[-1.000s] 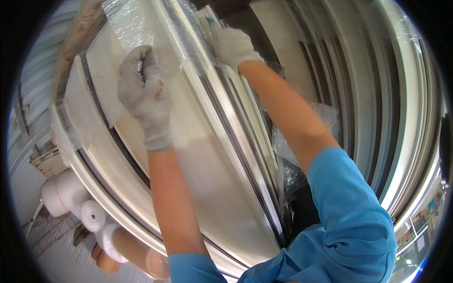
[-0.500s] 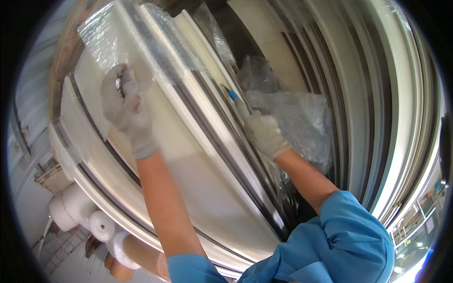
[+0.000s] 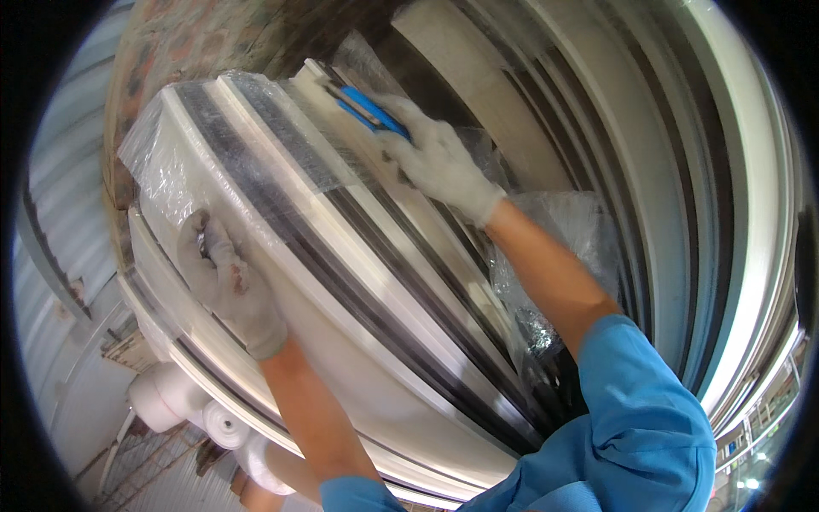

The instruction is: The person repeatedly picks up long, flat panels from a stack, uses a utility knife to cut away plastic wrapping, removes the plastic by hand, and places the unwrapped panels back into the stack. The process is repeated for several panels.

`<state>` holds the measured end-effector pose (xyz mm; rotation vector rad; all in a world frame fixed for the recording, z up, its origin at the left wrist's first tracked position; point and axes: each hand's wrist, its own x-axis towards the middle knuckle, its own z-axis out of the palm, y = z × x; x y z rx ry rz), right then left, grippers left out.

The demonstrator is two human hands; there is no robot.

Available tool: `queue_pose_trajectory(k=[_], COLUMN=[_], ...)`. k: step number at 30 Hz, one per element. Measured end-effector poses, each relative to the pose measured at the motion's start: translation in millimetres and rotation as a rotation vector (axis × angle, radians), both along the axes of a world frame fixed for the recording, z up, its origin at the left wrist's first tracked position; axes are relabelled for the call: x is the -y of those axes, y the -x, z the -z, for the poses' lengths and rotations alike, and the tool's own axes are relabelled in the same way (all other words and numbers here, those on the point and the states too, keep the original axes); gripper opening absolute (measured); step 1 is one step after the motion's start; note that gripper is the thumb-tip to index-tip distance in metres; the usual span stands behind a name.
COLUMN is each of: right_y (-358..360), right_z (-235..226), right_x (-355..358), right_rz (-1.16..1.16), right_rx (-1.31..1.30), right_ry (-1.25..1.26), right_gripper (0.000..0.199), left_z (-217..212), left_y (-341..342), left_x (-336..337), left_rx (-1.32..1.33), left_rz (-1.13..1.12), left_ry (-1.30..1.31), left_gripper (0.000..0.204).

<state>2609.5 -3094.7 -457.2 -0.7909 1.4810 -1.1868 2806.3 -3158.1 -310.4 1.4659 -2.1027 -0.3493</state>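
Both hands wear pale work gloves. My right hand (image 3: 448, 162) is shut on a blue utility knife (image 3: 373, 113), held over the upper edges of several long white panels (image 3: 341, 247) standing side by side with dark strips between them. Clear plastic film (image 3: 158, 158) covers their upper ends and hangs loose at the left corner. Lower on the left, my left hand (image 3: 229, 286) rests near the broad white face of the outer panel. Its fingers are curled round a small shiny thing I cannot make out.
More long panels (image 3: 631, 171) stand on the right, curving along the view. Crumpled clear film (image 3: 563, 226) lies between the stacks under my right forearm. A brick wall (image 3: 188, 43) rises behind. White rolls (image 3: 162, 397) sit at the lower left, by corrugated sheeting (image 3: 64, 171).
My right hand has moved up and left with the knife to the panels' upper ends. The view has shifted, so my left hand and the panels appear lower.
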Motion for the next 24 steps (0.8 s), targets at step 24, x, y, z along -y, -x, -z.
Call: queue_pose_trajectory(k=[24], right_y=[-4.1], right_z=[43.5], right_x=[100.4], right_rz=[-0.197], right_rx=[0.207], right_ry=[0.069], right_gripper=[0.040], left_z=[0.0], left_y=[17.5], left_x=[-1.5], left_rx=[0.097], left_rz=[-0.052], left_ry=[-0.057], left_gripper=[0.035])
